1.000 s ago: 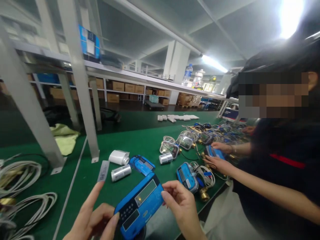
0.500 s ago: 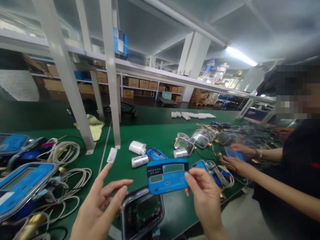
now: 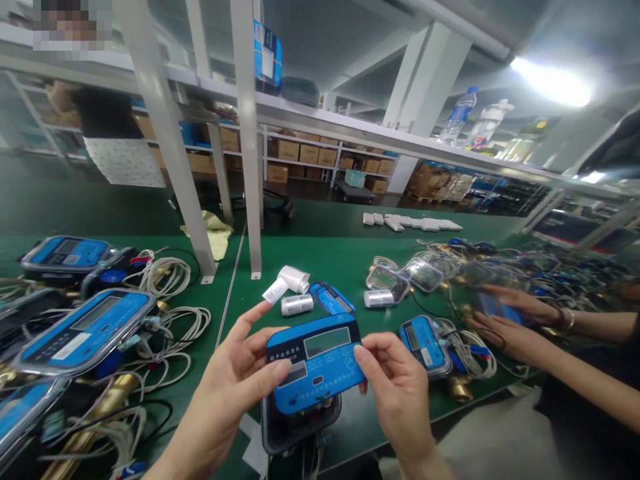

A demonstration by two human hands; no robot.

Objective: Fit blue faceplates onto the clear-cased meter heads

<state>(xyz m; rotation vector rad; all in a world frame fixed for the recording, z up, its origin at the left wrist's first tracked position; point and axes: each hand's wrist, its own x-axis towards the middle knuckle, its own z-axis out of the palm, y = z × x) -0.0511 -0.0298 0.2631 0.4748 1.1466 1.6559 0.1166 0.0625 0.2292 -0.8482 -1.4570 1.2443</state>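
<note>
A blue faceplate [image 3: 327,373] with clear windows and printed characters is held level between both hands. My left hand [image 3: 235,380] pinches its left end between thumb and fingers, and a small white label [image 3: 275,291] sticks to the raised index fingertip. My right hand [image 3: 395,387] grips the plate's right end. Directly beneath it, an open dark meter housing [image 3: 300,437] is partly hidden by the plate. Behind lie another blue faceplate [image 3: 333,298], a silver cylinder [image 3: 297,305] and a white-wrapped cylinder [image 3: 294,279].
Blue meters [image 3: 90,327] with coiled cables crowd the left. Another blue meter [image 3: 425,343] lies to the right, near a co-worker's hands [image 3: 505,327]. Metal posts [image 3: 247,167] rise from the green table [image 3: 300,240] to a shelf holding bottles [image 3: 459,117].
My left hand has come to the faceplate and taken its left end. The plate is now closer, above the housing. The view has turned, shifting the surroundings rightward.
</note>
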